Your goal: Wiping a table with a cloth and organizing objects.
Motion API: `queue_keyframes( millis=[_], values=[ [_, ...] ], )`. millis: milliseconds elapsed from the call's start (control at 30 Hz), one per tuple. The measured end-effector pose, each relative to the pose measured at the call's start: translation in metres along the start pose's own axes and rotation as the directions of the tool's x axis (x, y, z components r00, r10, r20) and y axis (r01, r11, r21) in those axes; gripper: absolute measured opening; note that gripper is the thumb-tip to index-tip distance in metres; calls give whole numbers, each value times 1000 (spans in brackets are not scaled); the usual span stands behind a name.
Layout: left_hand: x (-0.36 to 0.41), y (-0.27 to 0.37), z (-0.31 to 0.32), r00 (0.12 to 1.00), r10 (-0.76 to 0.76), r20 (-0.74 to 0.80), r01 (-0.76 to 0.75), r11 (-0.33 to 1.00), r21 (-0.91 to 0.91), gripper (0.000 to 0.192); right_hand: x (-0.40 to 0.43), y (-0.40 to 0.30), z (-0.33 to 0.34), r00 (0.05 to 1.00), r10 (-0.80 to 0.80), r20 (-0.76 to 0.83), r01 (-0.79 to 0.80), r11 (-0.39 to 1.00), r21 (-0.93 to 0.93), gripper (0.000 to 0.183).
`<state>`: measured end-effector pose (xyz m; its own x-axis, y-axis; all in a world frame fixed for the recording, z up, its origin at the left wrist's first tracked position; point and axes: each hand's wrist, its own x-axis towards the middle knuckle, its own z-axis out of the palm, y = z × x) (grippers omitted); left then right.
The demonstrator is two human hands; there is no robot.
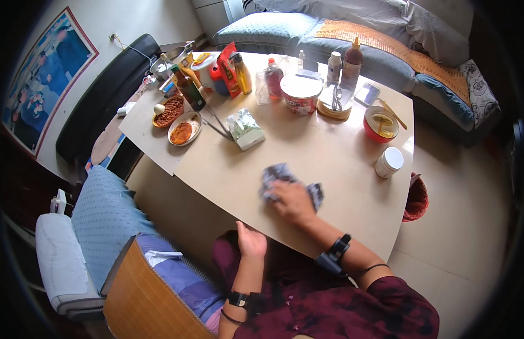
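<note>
My right hand (pixel 292 203) presses down on a crumpled grey-and-white cloth (pixel 280 173) that lies on the pale table (pixel 330 156). Part of the cloth sticks out past the wrist side of the hand. Just off the table's near edge, my left hand (pixel 252 242) is held palm up with nothing in it. Beyond the cloth sits a soft pack of tissues (pixel 246 129). A white lidded jar (pixel 389 162) stands on the table to the right of the cloth.
At the back are a large instant-noodle tub (pixel 301 95), a dark green bottle (pixel 188 88) and a sauce bottle (pixel 352 63). Left are a bowl of peanuts (pixel 171 112) and an oval dish (pixel 194 123). A red bowl (pixel 378 129) and phone (pixel 367 94) lie right; a red bin (pixel 416 199) stands below.
</note>
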<state>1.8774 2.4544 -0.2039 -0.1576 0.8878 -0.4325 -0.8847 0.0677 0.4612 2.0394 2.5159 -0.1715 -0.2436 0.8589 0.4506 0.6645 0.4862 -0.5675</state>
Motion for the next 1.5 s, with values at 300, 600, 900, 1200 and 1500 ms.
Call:
queue_keyframes(
  millis=[300, 600, 900, 1200, 1500],
  values=[
    [7, 8, -32, 951, -154, -268, 108, 978, -180, 38, -4, -40, -2, 985, -161, 66, 152, 982, 113, 28],
    [-2, 23, -49, 930, -279, -239, 244, 955, -167, 27, 33, 88, -61, 858, 229, -460, -395, 866, -306, 29],
    [11, 58, -53, 940, -259, -224, 218, 957, -192, 24, 36, -7, 10, 966, -162, 202, 145, 985, 96, 39],
    [9, 83, -70, 941, -204, -268, 159, 971, -179, 22, 89, 116, -47, 786, 423, -450, -574, 771, -278, 43],
    [21, 94, -46, 962, -218, -164, 186, 964, -193, 22, 79, 66, -23, 990, 55, 130, -59, 998, 29, 48]
  ],
)
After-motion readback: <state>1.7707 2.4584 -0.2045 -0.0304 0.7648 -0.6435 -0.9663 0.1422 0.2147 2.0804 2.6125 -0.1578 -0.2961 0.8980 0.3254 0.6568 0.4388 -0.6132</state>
